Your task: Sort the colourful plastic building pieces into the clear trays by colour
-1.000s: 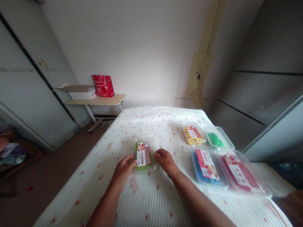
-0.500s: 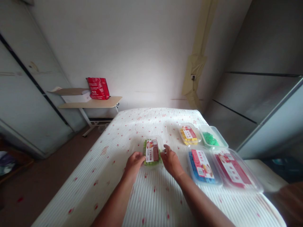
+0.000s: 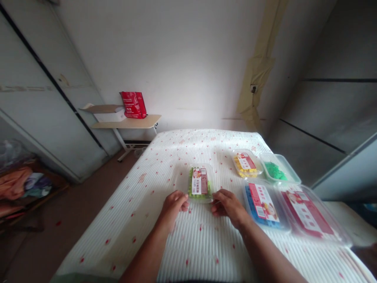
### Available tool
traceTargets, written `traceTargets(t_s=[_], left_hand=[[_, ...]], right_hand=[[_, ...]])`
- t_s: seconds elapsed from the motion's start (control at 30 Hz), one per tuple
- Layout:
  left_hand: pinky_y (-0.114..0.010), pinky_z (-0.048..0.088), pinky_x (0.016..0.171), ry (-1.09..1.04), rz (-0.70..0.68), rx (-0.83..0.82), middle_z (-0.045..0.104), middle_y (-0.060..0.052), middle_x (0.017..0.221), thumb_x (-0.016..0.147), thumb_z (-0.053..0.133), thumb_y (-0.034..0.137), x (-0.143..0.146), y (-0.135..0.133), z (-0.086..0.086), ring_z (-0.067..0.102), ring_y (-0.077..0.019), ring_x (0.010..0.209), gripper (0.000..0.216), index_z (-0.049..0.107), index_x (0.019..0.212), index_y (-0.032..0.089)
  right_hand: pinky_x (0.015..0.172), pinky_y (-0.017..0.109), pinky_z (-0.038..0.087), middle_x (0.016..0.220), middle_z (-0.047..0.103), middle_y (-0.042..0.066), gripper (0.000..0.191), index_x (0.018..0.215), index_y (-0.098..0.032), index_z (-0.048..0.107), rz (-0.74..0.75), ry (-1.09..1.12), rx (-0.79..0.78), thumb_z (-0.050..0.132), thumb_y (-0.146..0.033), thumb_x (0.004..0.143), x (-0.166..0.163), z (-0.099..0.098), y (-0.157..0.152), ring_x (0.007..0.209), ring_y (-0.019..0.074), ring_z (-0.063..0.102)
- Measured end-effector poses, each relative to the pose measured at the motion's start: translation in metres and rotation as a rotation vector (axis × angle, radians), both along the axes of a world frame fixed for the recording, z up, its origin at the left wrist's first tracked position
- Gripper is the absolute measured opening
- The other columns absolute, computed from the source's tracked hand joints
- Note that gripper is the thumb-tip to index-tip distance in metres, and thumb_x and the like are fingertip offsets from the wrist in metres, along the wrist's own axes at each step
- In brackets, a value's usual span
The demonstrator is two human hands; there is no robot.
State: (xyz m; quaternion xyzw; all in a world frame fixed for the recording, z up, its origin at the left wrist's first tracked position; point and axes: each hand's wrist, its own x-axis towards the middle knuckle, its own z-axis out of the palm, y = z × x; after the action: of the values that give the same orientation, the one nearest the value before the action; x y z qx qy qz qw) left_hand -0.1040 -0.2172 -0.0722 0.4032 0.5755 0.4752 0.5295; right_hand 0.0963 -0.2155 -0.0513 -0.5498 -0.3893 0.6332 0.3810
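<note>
A clear plastic container (image 3: 208, 171) with light green pieces inside and a white and dark red label on top lies in front of me on the quilted cover. My left hand (image 3: 174, 206) is at its near left corner, fingers curled and thumb against the edge. At the near right corner, my right hand (image 3: 228, 206) has its thumb and fingers closed on the rim. Some of the fingertips on both hands are hidden beneath or behind the corners. The container's lid appears to be on.
To the right stand containers with yellow pieces (image 3: 246, 164), green pieces (image 3: 275, 171), blue pieces (image 3: 262, 206) and a red one (image 3: 309, 212). A small table (image 3: 129, 123) at the back left holds a red bag (image 3: 134, 105) and a white box (image 3: 110, 116). A person's hand shows at the right edge.
Both hands have shifted from the container's sides to its near corners, and my right hand's fingers have closed. The view has turned a little left, so everything sits further right.
</note>
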Motion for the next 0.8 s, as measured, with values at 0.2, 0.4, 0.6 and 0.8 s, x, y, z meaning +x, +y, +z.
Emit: traceTargets(t_s=[0.2,0.4,0.6,0.8], left_hand=[[-0.022,0.043,0.048,-0.043,0.011,0.033,0.055,0.001,0.055,0.061,0.064,0.036,0.004,0.001,-0.004,0.053,-0.0113,0.052,0.024,0.053,0.057,0.015],[-0.022,0.043,0.049,-0.060,-0.014,0.041,0.054,0.001,0.053,0.062,0.063,0.035,0.006,0.001,-0.005,0.050,-0.0101,0.049,0.024,0.052,0.055,0.015],[-0.022,0.042,0.049,-0.101,-0.021,0.034,0.054,0.001,0.053,0.061,0.063,0.035,0.006,0.001,-0.005,0.050,-0.0101,0.050,0.024,0.052,0.054,0.015],[-0.021,0.036,0.045,-0.159,-0.005,0.000,0.054,0.001,0.051,0.059,0.063,0.032,0.008,0.003,-0.005,0.050,-0.0093,0.047,0.020,0.053,0.054,0.014]], right_hand=[[0.050,0.023,0.047,0.060,0.059,-0.001,0.021,0.067,-0.016,0.054,-0.025,0.001,0.028,0.059,-0.036,0.066,-0.002,-0.002,0.000,0.051,0.0096,0.056],[0.050,0.023,0.046,0.056,0.058,-0.001,0.021,0.065,-0.016,0.053,-0.044,0.028,0.019,0.059,-0.036,0.063,-0.004,-0.003,0.001,0.049,0.0098,0.055],[0.051,0.024,0.044,0.052,0.058,-0.002,0.021,0.064,-0.017,0.051,-0.047,0.034,0.037,0.059,-0.036,0.061,-0.005,-0.009,0.002,0.048,0.0098,0.054],[0.048,0.022,0.041,0.048,0.055,-0.002,0.019,0.059,-0.017,0.050,-0.082,0.009,0.073,0.057,-0.034,0.062,-0.008,-0.011,0.004,0.045,0.0091,0.051]])
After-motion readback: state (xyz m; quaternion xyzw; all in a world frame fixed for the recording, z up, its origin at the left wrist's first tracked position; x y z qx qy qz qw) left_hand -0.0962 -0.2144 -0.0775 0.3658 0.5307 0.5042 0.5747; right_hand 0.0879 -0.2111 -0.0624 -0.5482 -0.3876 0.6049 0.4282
